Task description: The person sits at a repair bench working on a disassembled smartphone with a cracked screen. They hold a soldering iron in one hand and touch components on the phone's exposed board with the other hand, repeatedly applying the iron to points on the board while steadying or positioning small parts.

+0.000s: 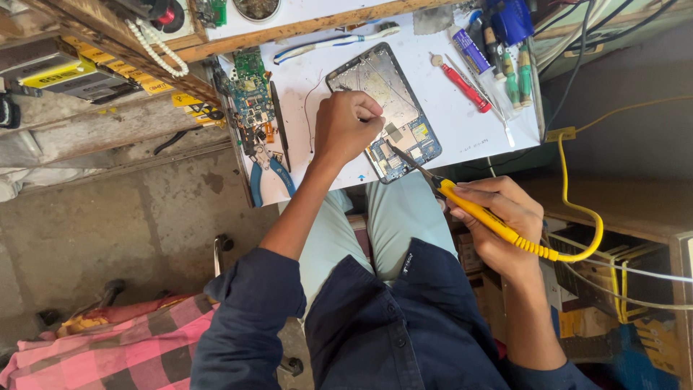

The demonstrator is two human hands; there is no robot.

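Note:
An opened tablet (364, 76) with its circuit board bare lies on the white worktop (447, 115). My left hand (345, 126) rests on the tablet's middle, fingers pinched on something thin that I cannot make out. My right hand (498, 217) grips a yellow soldering iron (484, 217). Its metal tip (404, 157) touches the board near the tablet's lower end. The iron's yellow cord (585, 217) loops off to the right.
Blue-handled pliers (266, 170) and a green circuit board (249, 94) lie at the worktop's left edge. A toothbrush (332, 42), a red screwdriver (462, 83), a blue tube (473, 50) and several green-handled tools (514, 72) lie at the back right. A wooden shelf (144, 50) stands left.

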